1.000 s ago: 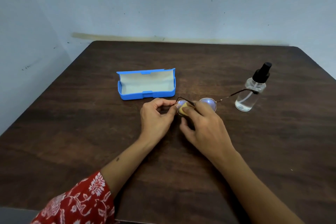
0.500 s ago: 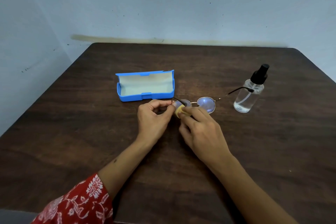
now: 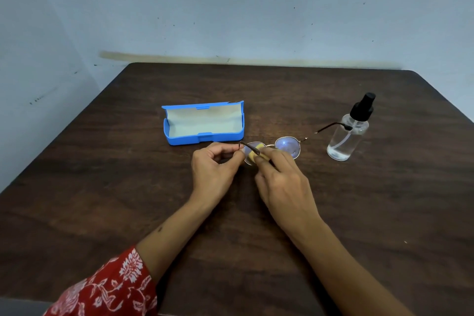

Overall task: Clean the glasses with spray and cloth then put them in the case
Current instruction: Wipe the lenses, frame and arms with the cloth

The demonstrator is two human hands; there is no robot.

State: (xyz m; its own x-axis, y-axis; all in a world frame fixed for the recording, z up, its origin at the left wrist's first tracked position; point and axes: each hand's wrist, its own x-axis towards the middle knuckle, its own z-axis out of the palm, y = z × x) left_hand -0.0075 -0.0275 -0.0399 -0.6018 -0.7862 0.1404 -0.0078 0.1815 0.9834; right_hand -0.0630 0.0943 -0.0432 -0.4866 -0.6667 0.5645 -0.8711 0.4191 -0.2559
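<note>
Thin-rimmed round glasses (image 3: 287,147) are held just above the dark wooden table (image 3: 102,187), temples unfolded. My left hand (image 3: 215,169) pinches the frame at the left lens edge. My right hand (image 3: 282,182) presses a small yellow cloth (image 3: 254,152) against the left lens. The right lens is uncovered, and its temple reaches toward the spray bottle (image 3: 347,133), a clear bottle with a black pump top standing at the right. The blue glasses case (image 3: 202,123) lies open behind my left hand, pale lining showing, nothing inside.
A pale blue wall (image 3: 230,7) rises right behind the table's far edge and along the left side. My red floral sleeve (image 3: 107,287) shows at the bottom left.
My right hand with the cloth has shifted slightly over the left lens, a rubbing motion. My left hand keeps its pinch on the frame. Case and bottle have stayed put.
</note>
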